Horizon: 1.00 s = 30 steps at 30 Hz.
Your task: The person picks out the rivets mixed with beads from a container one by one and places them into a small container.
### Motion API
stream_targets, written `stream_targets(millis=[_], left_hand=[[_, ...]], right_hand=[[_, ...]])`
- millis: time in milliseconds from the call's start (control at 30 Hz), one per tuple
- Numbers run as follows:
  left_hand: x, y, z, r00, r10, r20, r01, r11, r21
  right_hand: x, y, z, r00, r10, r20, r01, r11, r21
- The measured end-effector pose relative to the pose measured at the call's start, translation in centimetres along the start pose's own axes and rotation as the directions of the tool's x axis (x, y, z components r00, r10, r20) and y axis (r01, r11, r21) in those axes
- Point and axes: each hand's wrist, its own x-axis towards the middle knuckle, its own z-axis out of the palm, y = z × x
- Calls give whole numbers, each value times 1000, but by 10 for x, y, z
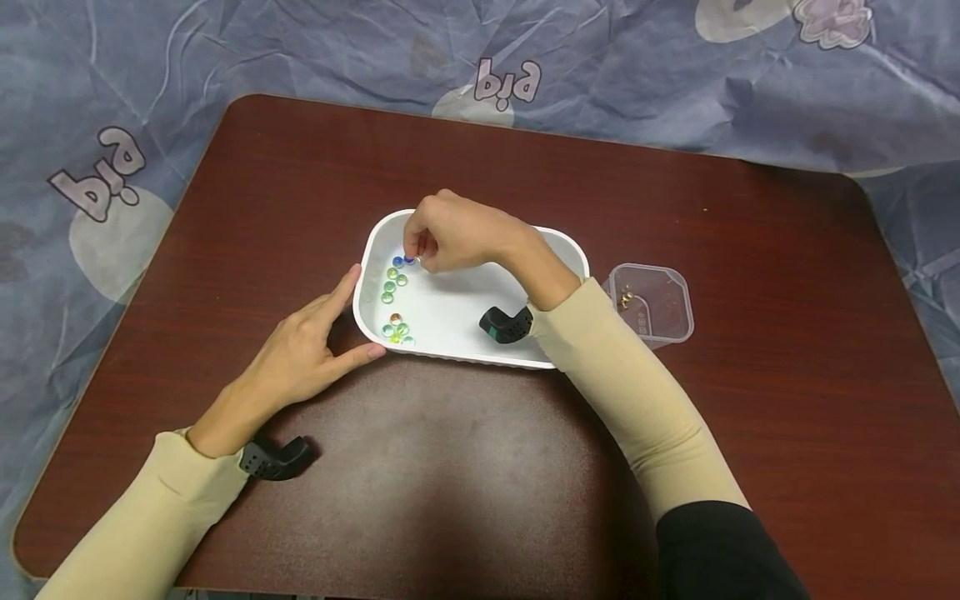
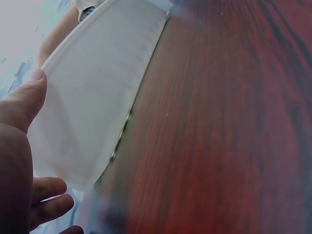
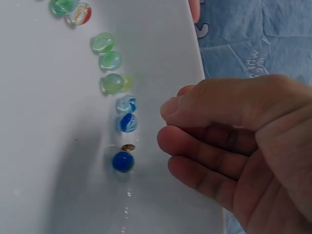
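Note:
A white tray (image 1: 457,337) holds several glass marbles along its left end, green, blue, clear and orange. My left hand (image 1: 303,346) is spread at the tray's near left corner, its thumb against the rim, fingers fairly straight beside the end wall. Over the tray's far left part, my right hand (image 1: 461,233) has bent fingers, the thumb close to the index finger; whether anything is between their tips is hidden. Beside it in the right wrist view lie a dark blue marble (image 3: 123,162), a small gold piece (image 3: 128,147) and a blue-and-white marble (image 3: 128,123).
To the tray's right stands a clear plastic box (image 1: 663,312) with several small gold pieces (image 1: 626,297) inside. Both rest on a dark red-brown wooden table (image 1: 787,375). A blue patterned cloth (image 1: 360,50) hangs behind the table. My right forearm crosses the tray's right side.

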Motion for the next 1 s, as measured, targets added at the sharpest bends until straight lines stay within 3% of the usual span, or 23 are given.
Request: stream_targets(millis=[367, 633, 1000], left_hand=[[1, 1, -1, 1000, -13, 9, 13, 1000, 0], [0, 2, -1, 1000, -20, 16, 20, 1000, 0], [1, 2, 0, 1000, -23, 15, 23, 1000, -3]], right_hand=[[-12, -4, -16, 998, -13, -67, 16, 999, 36], [-23, -9, -23, 999, 0, -54, 1, 1000, 21], [-50, -16, -31, 995, 7, -97, -7, 1000, -9]])
